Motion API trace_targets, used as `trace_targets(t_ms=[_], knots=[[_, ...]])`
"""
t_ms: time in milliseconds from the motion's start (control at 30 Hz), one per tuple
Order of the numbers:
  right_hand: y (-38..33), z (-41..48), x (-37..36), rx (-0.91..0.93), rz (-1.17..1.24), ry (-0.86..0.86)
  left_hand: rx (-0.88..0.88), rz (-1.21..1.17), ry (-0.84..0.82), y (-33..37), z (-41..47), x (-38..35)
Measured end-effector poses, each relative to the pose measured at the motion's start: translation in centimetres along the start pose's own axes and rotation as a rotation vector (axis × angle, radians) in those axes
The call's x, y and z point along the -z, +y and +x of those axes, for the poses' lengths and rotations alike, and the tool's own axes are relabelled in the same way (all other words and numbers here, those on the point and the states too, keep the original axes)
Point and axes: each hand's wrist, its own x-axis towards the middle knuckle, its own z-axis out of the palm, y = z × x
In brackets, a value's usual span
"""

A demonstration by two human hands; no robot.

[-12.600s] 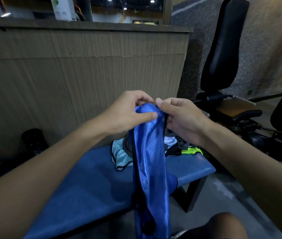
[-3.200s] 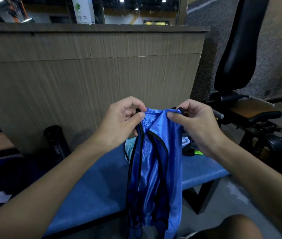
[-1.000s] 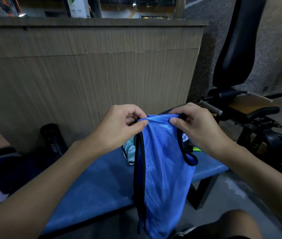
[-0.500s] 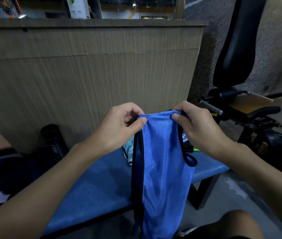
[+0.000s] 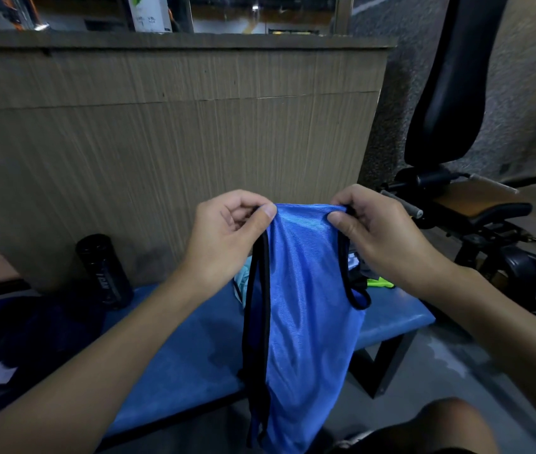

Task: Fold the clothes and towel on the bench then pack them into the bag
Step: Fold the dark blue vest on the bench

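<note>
As both hands (image 5: 227, 239) (image 5: 387, 239) pinch it, blue vest (image 5: 307, 322) hangs.

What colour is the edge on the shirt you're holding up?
Black trim on the shiny blue shirt, clearest in the head view.

Vest (image 5: 305, 322): bright blue, fine ribbed sheen, black piping on the edges.
Bench (image 5: 194, 348): plain mid-blue pad, black legs.
Turquoise cloth (image 5: 243, 280): pale, dark edging.
Yellow-green cloth (image 5: 379, 283): neon.
Bottle (image 5: 104, 271): black, pale lettering, not legible.
Wall panel (image 5: 161, 142): tan-brown, fine vertical grain, one thin horizontal seam.
Backrest (image 5: 450, 77): plain black.
Seat (image 5: 479, 201) beneath it: brown.
Bag (image 5: 30, 332): dark navy.
Floor (image 5: 440, 371): mottled grey.
Box (image 5: 150, 11): white, green mark.
</note>
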Motion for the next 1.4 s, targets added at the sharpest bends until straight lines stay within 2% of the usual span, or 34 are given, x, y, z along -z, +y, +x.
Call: trace_targets(t_ms=[133,300,400,467,600,800,933,1033,1233,1400], knots=[[0.3,-0.1,0.3,0.005,-0.009,-0.033,0.028,-0.033,-0.025,0.3,0.0,0.2],[-0.7,0.1,1.0,0.023,-0.013,-0.204,0.038,0.012,-0.213,0.9,0.3,0.2],[-2.0,0.5,0.2,0.091,-0.157,-0.309,0.042,0.014,-0.245,1.1,0.4,0.0],[-2.3,0.6,-0.4,0.122,-0.190,-0.297,0.071,-0.001,-0.212,0.9,0.2,-0.1],[-3.1,0.8,-0.6,0.110,-0.065,-0.201,0.173,-0.079,-0.101,-0.5,-1.2,-0.1],[-3.3,1.1,-0.2,0.075,-0.044,-0.239,0.117,-0.156,-0.050,-1.3,-1.4,-0.3],[-3.8,1.4,0.4,0.085,-0.049,-0.270,0.083,-0.120,-0.114,-0.5,-0.8,-0.4],[-3.9,1.8,0.2,0.143,-0.137,-0.287,0.077,-0.118,-0.155,-0.6,-0.9,-0.8],[-3.5,1.5,-0.3,0.168,-0.185,-0.244,0.171,-0.162,-0.084,-2.8,-3.1,-2.6],[-3.6,1.5,-0.1,0.143,-0.317,-0.285,0.212,-0.155,-0.016,-3.6,-4.0,-3.4]])
